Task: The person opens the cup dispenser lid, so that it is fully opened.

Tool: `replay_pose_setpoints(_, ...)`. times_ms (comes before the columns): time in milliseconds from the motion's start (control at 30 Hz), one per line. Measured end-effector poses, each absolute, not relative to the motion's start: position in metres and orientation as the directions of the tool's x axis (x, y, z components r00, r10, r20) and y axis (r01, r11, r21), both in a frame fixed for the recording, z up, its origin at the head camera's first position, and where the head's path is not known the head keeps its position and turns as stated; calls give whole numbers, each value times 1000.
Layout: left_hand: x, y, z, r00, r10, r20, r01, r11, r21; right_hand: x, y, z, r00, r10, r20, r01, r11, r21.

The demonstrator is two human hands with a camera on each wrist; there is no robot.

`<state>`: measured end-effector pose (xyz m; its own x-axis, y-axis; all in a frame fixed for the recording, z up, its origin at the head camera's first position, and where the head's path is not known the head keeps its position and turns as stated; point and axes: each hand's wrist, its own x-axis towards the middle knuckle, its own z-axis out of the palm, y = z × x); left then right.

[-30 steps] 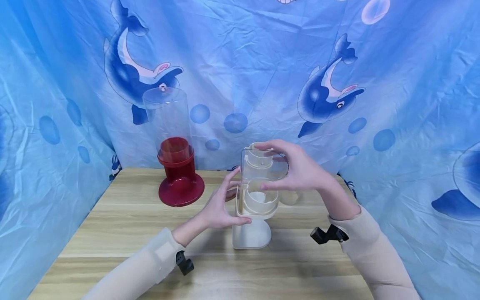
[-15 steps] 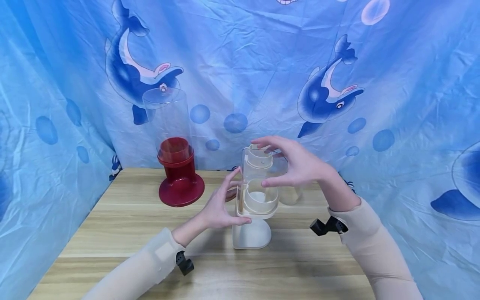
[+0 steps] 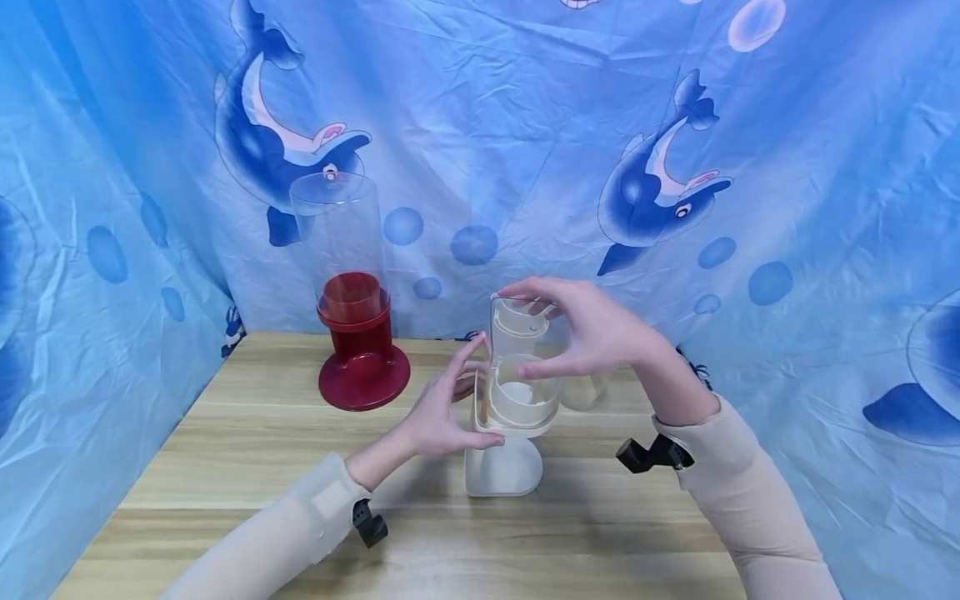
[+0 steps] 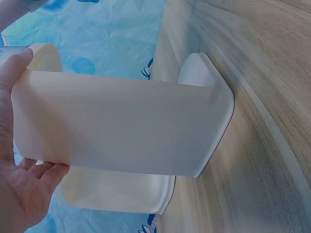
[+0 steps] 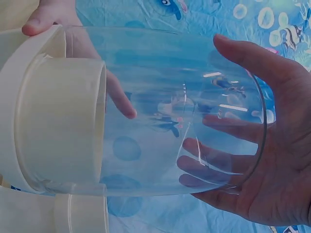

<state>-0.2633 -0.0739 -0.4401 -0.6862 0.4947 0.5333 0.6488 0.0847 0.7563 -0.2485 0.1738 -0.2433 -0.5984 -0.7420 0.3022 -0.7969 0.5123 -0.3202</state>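
Observation:
A cream-white stand (image 3: pixel 504 468) with a flat back panel and a round collar (image 5: pixel 60 121) is on the table. My left hand (image 3: pixel 438 417) holds its upper part from the left, with the thumb in front; in the left wrist view the fingers wrap the edges of the back panel (image 4: pixel 112 121). A clear cylinder (image 5: pixel 146 150) fits around the collar. My right hand (image 3: pixel 600 329) grips the cylinder's far end, with the thumb on one side and fingers on the other, seen through the clear wall in the right wrist view.
A second cream stand (image 3: pixel 519 317) is behind the first. A clear container (image 3: pixel 583 393) is on the table to the right of it. At the back left stands a dark red stand (image 3: pixel 363 367) with a tall clear cylinder (image 3: pixel 341 225). Blue dolphin-print cloth (image 3: pixel 480 125) hangs behind.
The right hand's fingers lifted and settled again on the clear cylinder. The cylinder's upper end has shifted slightly right. The left hand has stayed on the stand.

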Motion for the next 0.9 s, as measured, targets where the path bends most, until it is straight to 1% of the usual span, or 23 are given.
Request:
replay_pose_setpoints(167, -263, -74, -440, -680, 490, 545, 657, 77, 750, -251, 172, -239, -589, -757, 284, -803, 511, -306)
replay_pose_setpoints(400, -263, -73, -440, -684, 486, 543, 651, 71, 756, -256, 171, -234, -606, -756, 246, -790, 535, -300)
replay_pose_setpoints(567, -262, -74, -439, -690, 486, 536, 639, 63, 766, -253, 169, -231, -609, -757, 239, -788, 543, -289)
replay_pose_setpoints(767, -262, -74, -438, -689, 493, 531, 640, 72, 765, -247, 167, -230, -605, -756, 252, -794, 548, -261)
replay_pose_setpoints(900, -263, -74, -438, -693, 489, 530, 636, 69, 769, -245, 167, -227, -598, -740, 307, -800, 532, -276)
